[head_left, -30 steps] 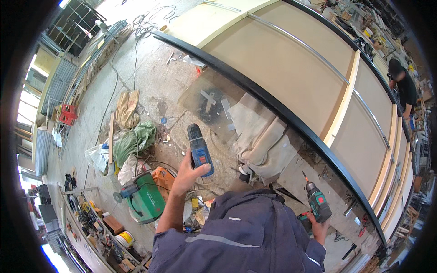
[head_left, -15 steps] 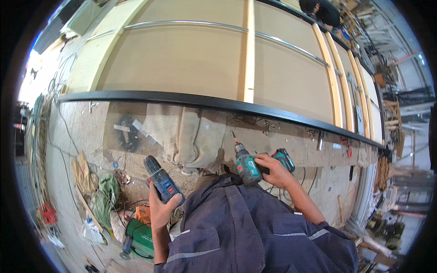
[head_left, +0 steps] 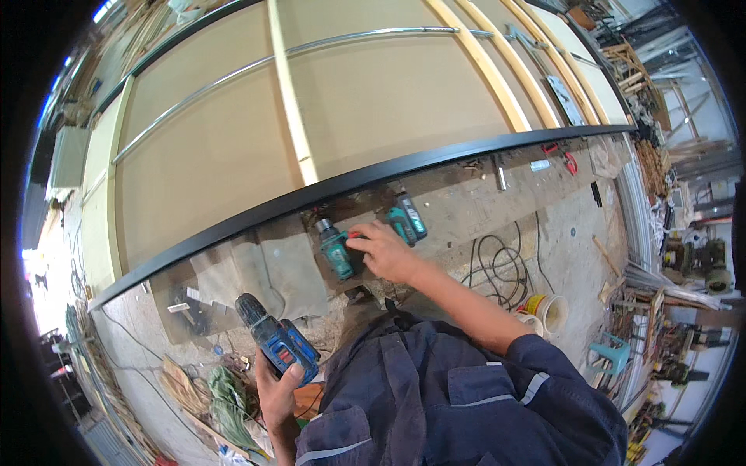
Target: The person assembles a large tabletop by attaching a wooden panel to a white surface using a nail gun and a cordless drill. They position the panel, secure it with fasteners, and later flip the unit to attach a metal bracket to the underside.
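My left hand (head_left: 277,392) is closed around a blue and black cordless drill (head_left: 284,342), its chuck angled up and to the left. My right hand (head_left: 391,255) grips a teal cordless drill (head_left: 336,255) by the handle; its battery end shows teal and black on the right of my fingers. The teal drill's chuck points at the near side of a black rail (head_left: 365,168); whether its tip touches the rail is hard to tell. This rail edges a large frame with a beige panel (head_left: 202,147), pale wooden slats (head_left: 289,97) and a metal tube (head_left: 373,35).
Below the rail lie a red-handled tool (head_left: 570,162) and a metal cylinder (head_left: 501,177). Black cable (head_left: 497,268) coils on the floor at right, near a bucket (head_left: 553,314) and a teal stool (head_left: 611,354). A green sack (head_left: 227,398) sits at lower left.
The view has swung round, so the frame now slants. My right hand has carried the teal drill forward and left, close to the rail. My left hand still holds the blue drill.
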`<state>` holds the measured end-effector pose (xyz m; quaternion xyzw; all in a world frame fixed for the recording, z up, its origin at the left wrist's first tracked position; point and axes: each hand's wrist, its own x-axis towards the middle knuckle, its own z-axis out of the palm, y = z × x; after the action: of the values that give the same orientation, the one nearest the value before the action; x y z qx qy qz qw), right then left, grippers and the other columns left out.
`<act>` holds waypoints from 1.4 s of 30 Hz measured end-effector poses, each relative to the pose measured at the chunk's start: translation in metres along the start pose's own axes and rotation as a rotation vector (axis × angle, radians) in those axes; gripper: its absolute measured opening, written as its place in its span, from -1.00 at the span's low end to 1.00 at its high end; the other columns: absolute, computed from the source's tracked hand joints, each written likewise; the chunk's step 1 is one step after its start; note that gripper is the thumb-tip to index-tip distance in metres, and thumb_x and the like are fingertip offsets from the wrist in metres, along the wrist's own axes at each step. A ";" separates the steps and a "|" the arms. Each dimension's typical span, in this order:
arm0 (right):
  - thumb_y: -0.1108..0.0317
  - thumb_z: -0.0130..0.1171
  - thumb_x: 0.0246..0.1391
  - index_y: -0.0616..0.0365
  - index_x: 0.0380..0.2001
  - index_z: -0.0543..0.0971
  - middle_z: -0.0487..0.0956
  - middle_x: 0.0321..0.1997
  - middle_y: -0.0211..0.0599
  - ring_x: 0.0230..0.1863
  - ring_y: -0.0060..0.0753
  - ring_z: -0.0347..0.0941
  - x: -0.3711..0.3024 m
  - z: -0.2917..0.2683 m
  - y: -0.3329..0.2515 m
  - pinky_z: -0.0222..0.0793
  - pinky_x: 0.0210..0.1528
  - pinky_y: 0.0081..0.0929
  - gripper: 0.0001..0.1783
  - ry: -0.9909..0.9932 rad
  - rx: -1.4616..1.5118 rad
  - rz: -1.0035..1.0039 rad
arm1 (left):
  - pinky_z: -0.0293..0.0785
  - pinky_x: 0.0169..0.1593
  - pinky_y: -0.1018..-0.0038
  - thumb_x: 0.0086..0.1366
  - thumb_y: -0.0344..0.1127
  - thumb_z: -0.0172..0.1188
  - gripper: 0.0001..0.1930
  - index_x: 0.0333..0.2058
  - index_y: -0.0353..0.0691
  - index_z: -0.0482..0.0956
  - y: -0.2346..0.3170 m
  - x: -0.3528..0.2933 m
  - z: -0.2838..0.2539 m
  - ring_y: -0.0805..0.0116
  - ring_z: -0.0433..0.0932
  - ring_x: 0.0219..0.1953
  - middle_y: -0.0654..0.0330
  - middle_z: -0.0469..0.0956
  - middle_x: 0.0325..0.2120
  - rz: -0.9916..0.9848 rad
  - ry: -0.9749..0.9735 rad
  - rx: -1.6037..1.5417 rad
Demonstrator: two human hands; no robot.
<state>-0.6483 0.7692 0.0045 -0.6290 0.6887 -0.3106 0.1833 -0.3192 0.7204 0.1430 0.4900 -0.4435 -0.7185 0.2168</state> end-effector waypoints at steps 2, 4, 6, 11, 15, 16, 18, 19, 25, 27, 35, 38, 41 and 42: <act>0.51 0.21 -0.07 0.18 0.05 0.59 0.48 0.20 -0.03 0.19 0.11 0.39 -0.016 -0.013 -0.012 0.32 0.28 -0.09 -0.49 -0.004 0.188 0.032 | 0.48 0.19 0.14 0.11 -0.11 0.41 -0.11 0.32 -0.41 0.21 0.002 0.001 0.025 0.07 0.53 0.14 -0.04 0.50 0.07 0.032 -0.027 0.039; 0.45 0.27 -0.07 0.23 0.10 0.55 0.47 0.22 -0.01 0.25 0.11 0.37 -0.047 -0.021 -0.015 0.29 0.33 -0.11 -0.44 -0.041 0.312 0.029 | 0.48 0.20 0.12 0.10 -0.03 0.41 -0.07 0.32 -0.42 0.21 0.013 -0.004 0.058 0.07 0.53 0.14 -0.04 0.50 0.06 0.067 -0.056 0.076; 0.37 0.33 -0.05 0.24 0.20 0.48 0.45 0.25 0.02 0.28 0.12 0.36 -0.078 -0.039 -0.016 0.26 0.36 -0.14 -0.33 -0.119 0.396 0.032 | 0.47 0.21 0.10 0.10 0.09 0.40 -0.02 0.32 -0.44 0.20 0.011 -0.007 0.092 0.07 0.54 0.14 -0.05 0.51 0.05 0.091 -0.058 0.109; 0.32 0.40 -0.03 0.20 0.35 0.31 0.40 0.33 0.04 0.36 0.11 0.29 -0.154 -0.099 -0.011 0.17 0.43 -0.16 -0.14 -0.112 0.578 0.029 | 0.47 0.21 0.09 0.04 0.04 0.50 -0.02 0.28 -0.42 0.22 -0.008 -0.011 0.191 0.00 0.55 0.12 -0.10 0.49 0.07 0.125 -0.189 -0.043; 0.30 0.45 -0.06 0.22 0.39 0.23 0.38 0.34 0.05 0.37 0.13 0.28 -0.201 -0.152 -0.002 0.13 0.44 -0.14 -0.04 0.006 0.597 -0.003 | 0.46 0.23 0.13 0.11 -0.08 0.44 -0.10 0.28 -0.45 0.21 -0.031 -0.019 0.281 0.06 0.56 0.12 -0.11 0.49 0.10 0.125 -0.314 -0.098; 0.30 0.46 -0.09 0.24 0.37 0.24 0.38 0.34 0.06 0.36 0.11 0.29 -0.213 -0.160 0.003 0.15 0.42 -0.11 -0.04 0.083 0.603 0.022 | 0.46 0.22 0.18 0.11 -0.10 0.45 -0.13 0.26 -0.44 0.23 -0.038 -0.019 0.300 0.12 0.55 0.10 -0.06 0.50 0.07 0.117 -0.358 -0.074; 0.32 0.44 -0.11 0.22 0.34 0.28 0.44 0.26 0.07 0.29 0.14 0.34 -0.238 -0.179 0.012 0.23 0.34 -0.10 -0.08 0.184 0.533 0.119 | 0.45 0.19 0.28 0.13 -0.13 0.45 -0.20 0.22 -0.41 0.27 -0.044 -0.027 0.340 0.22 0.54 0.05 0.03 0.50 0.02 0.070 -0.413 -0.003; 0.33 0.42 -0.12 0.21 0.33 0.29 0.47 0.22 0.07 0.26 0.16 0.37 -0.252 -0.186 0.017 0.27 0.31 -0.09 -0.10 0.227 0.501 0.173 | 0.45 0.17 0.32 0.14 -0.14 0.45 -0.24 0.19 -0.39 0.30 -0.049 -0.033 0.360 0.27 0.52 0.02 0.08 0.50 -0.01 0.022 -0.422 0.039; 0.32 0.42 0.04 0.22 0.17 0.48 0.62 0.05 -0.07 0.04 -0.18 0.58 -0.346 -0.201 0.060 0.45 0.11 -0.22 -0.39 0.447 0.734 0.589 | 0.46 0.11 0.36 0.25 -0.04 0.43 -0.31 0.15 -0.40 0.36 -0.085 -0.035 0.462 0.29 0.53 -0.04 0.08 0.55 -0.08 0.106 -0.768 0.370; 0.33 0.44 0.07 0.21 0.08 0.53 0.66 -0.02 -0.17 -0.02 -0.33 0.59 -0.370 -0.218 0.070 0.49 0.04 -0.34 -0.48 0.510 0.779 0.680 | 0.46 0.17 0.32 0.33 -0.06 0.37 -0.30 0.22 -0.44 0.30 -0.081 -0.039 0.485 0.30 0.51 0.06 0.05 0.53 -0.01 0.127 -0.882 0.601; 0.42 0.50 -0.03 0.20 -0.06 0.62 0.70 -0.14 -0.29 -0.13 -0.40 0.61 -0.438 -0.270 0.108 0.52 -0.03 -0.37 -0.58 0.852 0.696 0.869 | 0.56 -0.02 0.29 0.41 -0.03 0.26 -0.45 0.10 -0.43 0.50 -0.110 -0.016 0.582 0.12 0.62 -0.07 -0.13 0.57 -0.04 0.259 -1.197 0.629; 0.49 0.47 -0.01 0.19 -0.10 0.65 0.70 -0.15 -0.37 -0.15 -0.47 0.61 -0.440 -0.285 0.135 0.51 -0.04 -0.41 -0.64 1.014 0.766 0.884 | 0.58 0.00 0.29 0.43 -0.08 0.24 -0.49 0.11 -0.44 0.50 -0.112 0.005 0.617 0.20 0.63 -0.09 -0.09 0.60 -0.07 0.206 -1.255 0.653; 0.50 0.46 -0.03 0.20 -0.09 0.64 0.69 -0.17 -0.37 -0.15 -0.46 0.60 -0.438 -0.303 0.166 0.51 -0.03 -0.41 -0.63 1.061 0.866 0.879 | 0.57 0.01 0.31 0.43 -0.10 0.24 -0.54 0.10 -0.36 0.54 -0.112 0.040 0.651 0.23 0.64 -0.08 -0.03 0.63 -0.10 0.252 -1.215 0.666; 0.51 0.45 -0.03 0.21 -0.09 0.64 0.69 -0.17 -0.38 -0.15 -0.46 0.60 -0.442 -0.306 0.180 0.51 -0.03 -0.41 -0.62 1.073 0.878 0.875 | 0.57 0.01 0.32 0.43 -0.11 0.24 -0.55 0.10 -0.34 0.55 -0.107 0.054 0.663 0.24 0.64 -0.08 -0.02 0.63 -0.10 0.268 -1.165 0.714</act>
<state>-0.9180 1.2658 0.0506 0.0598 0.6814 -0.7110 0.1631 -0.9236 1.0167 0.1085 0.0070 -0.7534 -0.6416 -0.1439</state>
